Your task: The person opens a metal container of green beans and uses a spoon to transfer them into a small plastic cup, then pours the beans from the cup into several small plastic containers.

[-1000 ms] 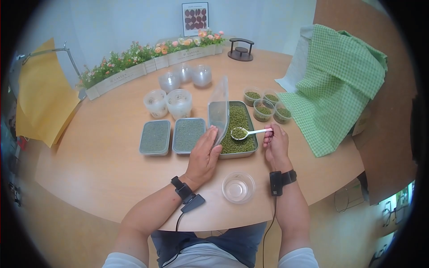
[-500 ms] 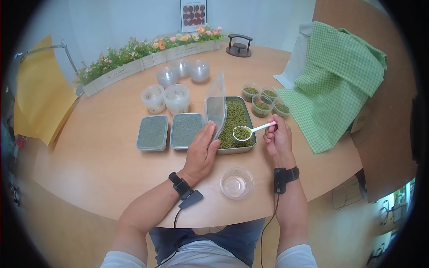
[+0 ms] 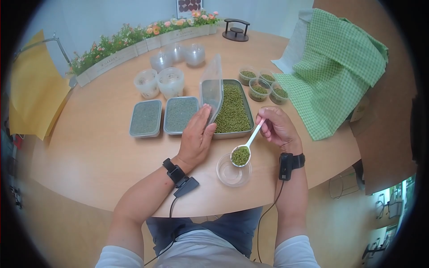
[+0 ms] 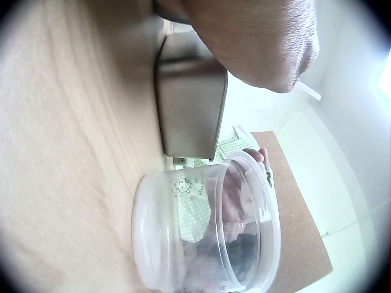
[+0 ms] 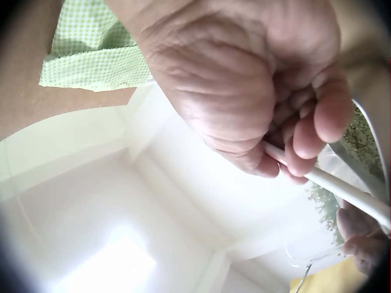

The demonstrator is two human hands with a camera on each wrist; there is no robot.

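Observation:
My right hand (image 3: 278, 125) pinches the handle of a white spoon (image 3: 254, 136), its bowl heaped with green mung beans (image 3: 241, 156). That bowl hangs over the upper right side of a clear plastic cup (image 3: 227, 177) near the table's front edge. Behind it sits a metal box (image 3: 237, 135) full of mung beans (image 3: 233, 107). A clear lid (image 3: 213, 87) stands tilted up at the box's left side. My left hand (image 3: 194, 140) rests against this lid, fingers straight. The left wrist view shows the cup's wall (image 4: 162, 220) beside the box's side (image 4: 192, 110).
Two lidded boxes (image 3: 146, 118) stand left of the bean box. Stacked clear cups (image 3: 171, 85) are behind them. Several cups holding beans (image 3: 259, 90) stand at the right, next to a green checked cloth (image 3: 333, 76). Flower planters (image 3: 147, 44) line the back.
My right hand has brought the loaded spoon from above the bean box toward me, over the clear cup, with its bowl now pointing down toward me. My left hand stays at the lid.

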